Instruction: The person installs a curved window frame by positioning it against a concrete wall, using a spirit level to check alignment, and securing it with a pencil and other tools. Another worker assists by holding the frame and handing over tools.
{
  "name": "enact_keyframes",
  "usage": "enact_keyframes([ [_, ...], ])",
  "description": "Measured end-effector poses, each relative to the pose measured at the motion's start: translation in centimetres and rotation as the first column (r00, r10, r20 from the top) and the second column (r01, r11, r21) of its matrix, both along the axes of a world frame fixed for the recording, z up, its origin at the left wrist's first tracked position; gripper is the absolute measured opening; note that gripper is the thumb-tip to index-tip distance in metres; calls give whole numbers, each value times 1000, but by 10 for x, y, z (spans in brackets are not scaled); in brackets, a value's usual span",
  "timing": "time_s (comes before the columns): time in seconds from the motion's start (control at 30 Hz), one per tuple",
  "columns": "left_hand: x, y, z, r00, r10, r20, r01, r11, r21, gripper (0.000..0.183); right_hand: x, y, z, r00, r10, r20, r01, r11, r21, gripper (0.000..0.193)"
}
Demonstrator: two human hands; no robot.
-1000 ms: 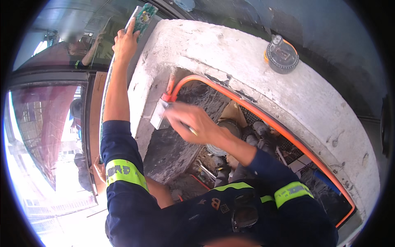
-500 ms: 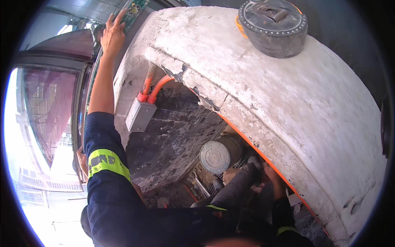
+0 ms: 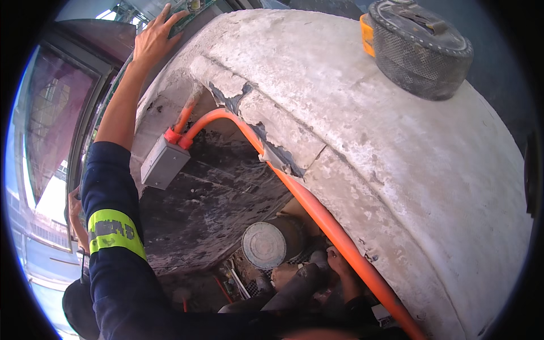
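Note:
At the upper left my left hand (image 3: 154, 41) is open, its fingers spread over a green-edged ledge (image 3: 180, 20). Low in the middle, my right hand (image 3: 340, 263) is beside my bent legs (image 3: 300, 286), below a thick orange conduit (image 3: 317, 212). Its fingers look curled in the shade; anything inside them is hidden. The conduit arches out of a grey junction box (image 3: 165, 164) and runs down along the broken edge of a whitish curved wall (image 3: 362, 113). A second, shorter orange pipe (image 3: 185, 116) also enters the box.
A round black mesh bag (image 3: 422, 54) with an orange part sits on top of the wall. Down in the recess stands a lidded bucket (image 3: 264, 245) among rubble. At the left edge are another person's hand (image 3: 75, 205), a dark rounded object (image 3: 80, 306) and a glazed frame (image 3: 56, 124).
My view has shifted, so the box and bucket appear further left and the mesh bag further right. More of the orange conduit shows. My left hand stays on the ledge, fingers more spread.

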State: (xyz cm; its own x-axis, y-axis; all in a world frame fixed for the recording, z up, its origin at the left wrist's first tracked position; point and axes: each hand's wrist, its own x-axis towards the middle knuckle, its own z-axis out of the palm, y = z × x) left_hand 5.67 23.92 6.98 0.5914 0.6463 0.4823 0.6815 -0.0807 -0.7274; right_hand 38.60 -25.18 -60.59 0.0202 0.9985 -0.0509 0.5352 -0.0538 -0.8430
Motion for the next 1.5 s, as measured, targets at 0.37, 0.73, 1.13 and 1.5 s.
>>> enact_keyframes([
  [0.37, 31, -24, -3, 925, 93, 369, -76, 995, -61, 85, -21, 10, -19, 986, 34, -166, -61, 985, -164, 12],
  [0.73, 33, -30, -7, 934, 76, 350, -81, 997, 0, 84, -27, 25, -7, 983, 39, -182, -87, 961, -262, 15],
  [1.13, 39, -36, -11, 929, 27, 370, -40, 999, 28, 81, -21, 26, 15, 997, 26, -69, -42, 968, -247, 15],
  [1.5, 38, -39, -11, 909, 34, 416, -29, 999, -19, 83, -16, 26, 20, 994, 104, -20, -105, 961, -256, 18],
])
